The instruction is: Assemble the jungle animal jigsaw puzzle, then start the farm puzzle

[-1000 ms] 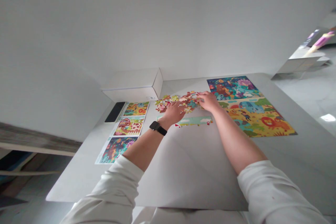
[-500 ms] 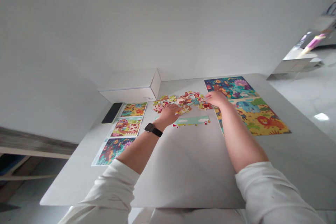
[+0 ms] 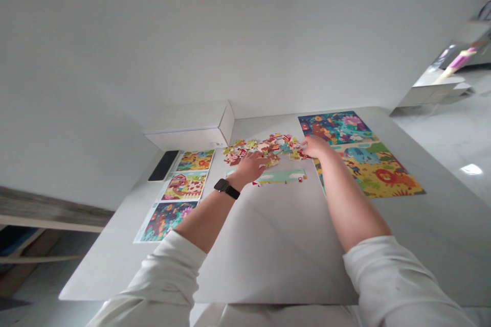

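Note:
A heap of loose jigsaw puzzle pieces, mostly red, yellow and pink, lies near the back of the table. My left hand, with a black watch on its wrist, rests over the heap's near left part, fingers apart on the pieces. At the heap's right end is my right hand, its fingertips closed together; what is between them is too small to make out. Just in front of the heap lies a joined strip of puzzle with pale green sky and clouds, partly behind my left hand.
Two finished puzzles, one dark blue and one yellow, lie to the right. Picture sheets and a black phone are on the left. A white box stands against the wall.
My left hand has shifted slightly right over the pieces. My right hand has moved slightly at the heap's right end, fingertips turned lower.

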A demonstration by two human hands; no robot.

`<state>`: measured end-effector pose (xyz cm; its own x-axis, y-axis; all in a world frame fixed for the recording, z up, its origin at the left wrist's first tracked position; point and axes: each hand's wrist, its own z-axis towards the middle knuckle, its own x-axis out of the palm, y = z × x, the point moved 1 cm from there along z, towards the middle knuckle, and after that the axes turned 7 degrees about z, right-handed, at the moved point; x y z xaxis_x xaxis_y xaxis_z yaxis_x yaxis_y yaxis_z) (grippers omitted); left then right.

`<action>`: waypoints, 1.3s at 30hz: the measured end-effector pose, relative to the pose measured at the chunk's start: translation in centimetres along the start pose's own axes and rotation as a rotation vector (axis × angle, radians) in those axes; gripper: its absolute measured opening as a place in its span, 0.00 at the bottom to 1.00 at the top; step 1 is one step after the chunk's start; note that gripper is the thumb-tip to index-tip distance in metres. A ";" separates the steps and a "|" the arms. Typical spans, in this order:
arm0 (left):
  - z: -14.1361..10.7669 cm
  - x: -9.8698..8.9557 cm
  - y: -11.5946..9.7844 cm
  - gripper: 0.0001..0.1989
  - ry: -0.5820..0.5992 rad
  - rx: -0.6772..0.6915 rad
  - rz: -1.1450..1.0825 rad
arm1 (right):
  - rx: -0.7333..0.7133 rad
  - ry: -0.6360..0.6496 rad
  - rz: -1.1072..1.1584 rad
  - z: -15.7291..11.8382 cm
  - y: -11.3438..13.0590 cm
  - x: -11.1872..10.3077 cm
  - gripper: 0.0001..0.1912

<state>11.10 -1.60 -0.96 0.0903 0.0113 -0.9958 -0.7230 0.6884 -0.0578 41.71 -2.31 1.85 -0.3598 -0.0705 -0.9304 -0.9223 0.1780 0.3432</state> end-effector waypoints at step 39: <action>-0.2 0.2 0.6 0.20 -0.059 0.063 -0.084 | -0.194 -0.345 0.138 0.3 3.5 3.5 0.18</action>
<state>10.58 -1.35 -1.22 0.1905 -0.0067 -0.9817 -0.6671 0.7328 -0.1344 37.29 -1.64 -0.28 -0.4439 0.2796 -0.8513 -0.8901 -0.0281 0.4549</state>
